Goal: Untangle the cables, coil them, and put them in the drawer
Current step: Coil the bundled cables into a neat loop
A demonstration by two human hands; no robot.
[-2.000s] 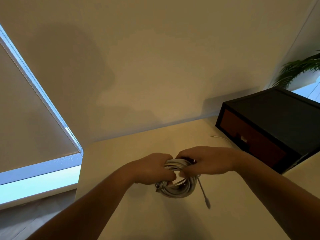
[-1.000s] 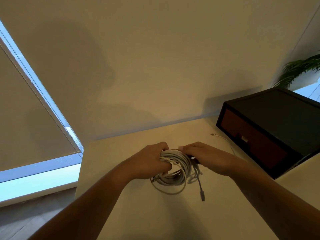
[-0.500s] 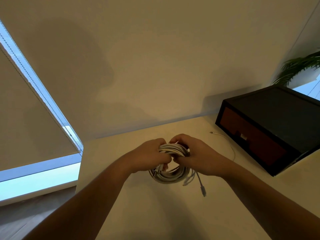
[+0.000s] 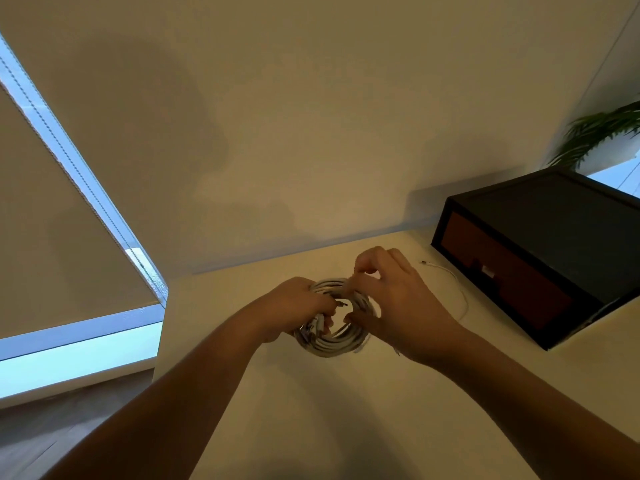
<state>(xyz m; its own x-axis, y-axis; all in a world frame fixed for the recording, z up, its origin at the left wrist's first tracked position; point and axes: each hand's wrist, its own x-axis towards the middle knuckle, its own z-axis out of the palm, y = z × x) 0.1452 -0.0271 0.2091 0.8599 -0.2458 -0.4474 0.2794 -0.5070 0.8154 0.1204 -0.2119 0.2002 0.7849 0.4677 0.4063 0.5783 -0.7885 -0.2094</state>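
Observation:
A coil of white cable (image 4: 334,342) hangs just above the cream table (image 4: 311,410), held between both hands. My left hand (image 4: 294,306) grips the coil's left side, fingers through its middle. My right hand (image 4: 391,299) holds the right side, its fingertips pinching the coil's top. The coil's loose end is hidden behind my right hand. A second thin white cable (image 4: 450,282) lies uncoiled on the table to the right, its plug end pointing left. The black drawer box (image 4: 554,244) with a brown drawer front (image 4: 502,275) stands at the right, its drawer closed.
The table meets a plain wall at the back and ends at its left edge near a window with a blind (image 4: 69,237). A green plant (image 4: 595,133) stands behind the drawer box.
The dangling plug end that hung below the coil is no longer visible. My right hand has shifted up over the coil's top right, and the coil looks tighter.

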